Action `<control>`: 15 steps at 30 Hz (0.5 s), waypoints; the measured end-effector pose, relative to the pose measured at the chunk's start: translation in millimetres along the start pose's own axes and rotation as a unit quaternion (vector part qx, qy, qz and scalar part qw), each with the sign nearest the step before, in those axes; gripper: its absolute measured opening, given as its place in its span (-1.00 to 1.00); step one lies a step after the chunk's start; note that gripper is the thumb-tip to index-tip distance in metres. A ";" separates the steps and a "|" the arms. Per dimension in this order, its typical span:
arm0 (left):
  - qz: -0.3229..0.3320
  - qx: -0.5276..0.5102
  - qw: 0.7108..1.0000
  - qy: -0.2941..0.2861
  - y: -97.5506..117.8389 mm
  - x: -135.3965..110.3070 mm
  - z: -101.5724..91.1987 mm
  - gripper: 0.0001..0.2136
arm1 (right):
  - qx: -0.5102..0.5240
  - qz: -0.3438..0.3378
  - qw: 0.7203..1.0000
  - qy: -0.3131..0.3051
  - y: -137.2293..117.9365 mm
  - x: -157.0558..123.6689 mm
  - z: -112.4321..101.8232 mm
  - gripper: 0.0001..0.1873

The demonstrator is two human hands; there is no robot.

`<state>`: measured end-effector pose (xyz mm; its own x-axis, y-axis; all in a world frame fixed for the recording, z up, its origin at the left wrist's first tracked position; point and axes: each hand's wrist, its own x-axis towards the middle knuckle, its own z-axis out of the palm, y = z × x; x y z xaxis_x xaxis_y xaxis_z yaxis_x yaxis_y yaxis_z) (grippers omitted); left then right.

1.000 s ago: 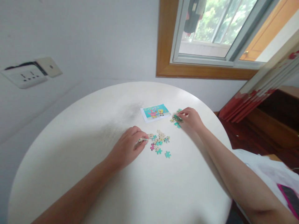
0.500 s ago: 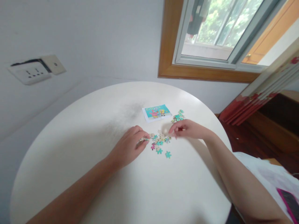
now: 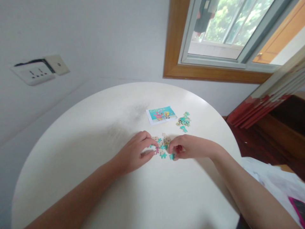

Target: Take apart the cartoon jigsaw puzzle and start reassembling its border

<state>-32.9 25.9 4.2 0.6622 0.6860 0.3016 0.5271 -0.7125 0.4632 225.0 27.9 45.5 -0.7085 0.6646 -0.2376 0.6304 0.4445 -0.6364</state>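
My left hand (image 3: 138,151) rests on the table at the left of a loose cluster of jigsaw pieces (image 3: 163,147). Its thumb and forefinger close around a small pink jigsaw piece (image 3: 157,150). From the right, my right hand (image 3: 186,147) reaches in with curled fingers, pinching a teal jigsaw piece (image 3: 171,156) at the near right of the cluster; the fingers partly cover it. Between the hands lie teal and beige pieces, some apparently face down. Just below them is a teal-and-beige piece (image 3: 163,155).
Behind the cluster lies a picture card (image 3: 161,115) with cartoon figures. A second pile of jigsaw pieces (image 3: 184,121) sits to its right. The round white table (image 3: 152,194) stands against a wall with a socket (image 3: 34,73) and a window (image 3: 214,35).
My right hand has come down and toward me, from above the cluster onto the teal piece. My left fingertips have shifted slightly right, to the pink piece. A teal piece now shows below the far pile.
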 end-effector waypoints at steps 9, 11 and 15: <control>0.032 0.031 0.998 -0.046 4.9 0.3 2.2 -0.80 | -0.060 -0.051 0.995 0.057 -14.7 6.4 4.7 -0.79; 0.034 0.028 0.998 -0.045 4.1 0.5 0.9 -0.83 | -0.074 -0.063 0.993 0.064 -16.4 8.1 7.2 -0.78; 0.035 0.021 0.998 -0.042 3.7 0.4 -2.2 -0.84 | -0.081 -0.061 0.993 0.067 -13.9 7.7 7.7 -0.76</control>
<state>-31.8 23.9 7.9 0.7392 0.6209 0.2610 0.4988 -0.7650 0.4074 208.3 22.3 46.9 -0.7404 0.6695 -0.0589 0.5931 0.6096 -0.5260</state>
